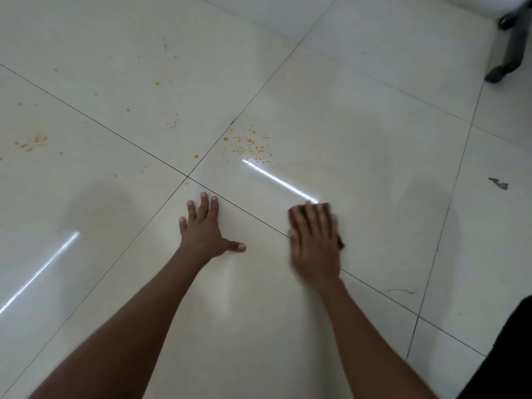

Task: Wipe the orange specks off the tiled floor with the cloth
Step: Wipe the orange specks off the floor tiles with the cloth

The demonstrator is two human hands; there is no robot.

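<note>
**Cloth down, specks ahead**

The orange specks (253,148) lie scattered over the tiled floor (359,133), the thickest cluster sitting just past the junction of the grout lines, with thinner sprays trailing off to the upper left and a smeared patch at the far left edge. None of that cluster looks wiped yet. Nearer the person, the dark cloth (331,214) is pressed flat to the tile under the right hand (315,240), its fingers laid straight over the top; only the cloth's far edge and right side peek out, and the hand is blurred. The left hand (204,228) is planted beside it, fingers spread wide and palm flat on the floor, holding nothing, seemingly as a brace. The cloth sits near the main cluster but short of it, so the step in hand reads as the approach stroke. The next move likely calls for pushing the cloth forward and slightly left across the bright reflection into the specks, keeping pressure even, then working out towards the farther sprays.
</note>
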